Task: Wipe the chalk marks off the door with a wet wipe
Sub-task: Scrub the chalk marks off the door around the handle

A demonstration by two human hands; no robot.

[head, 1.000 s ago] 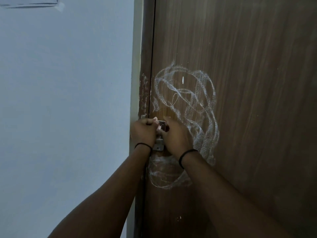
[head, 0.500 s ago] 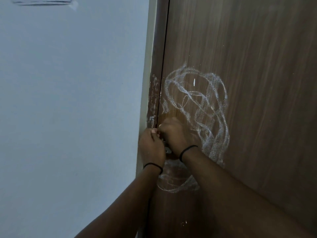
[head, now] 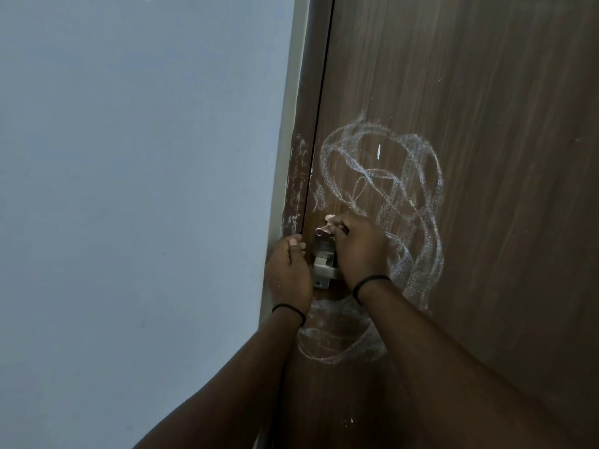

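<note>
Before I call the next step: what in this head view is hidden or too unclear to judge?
- Silver metal door latch, head view: mostly covered by the left hand and right hand.
- Wet wipe: none identifiable; the right hand's fingers hide whatever they pinch.
- White chalk scribble on the brown wooden door: partly behind the forearms.
</note>
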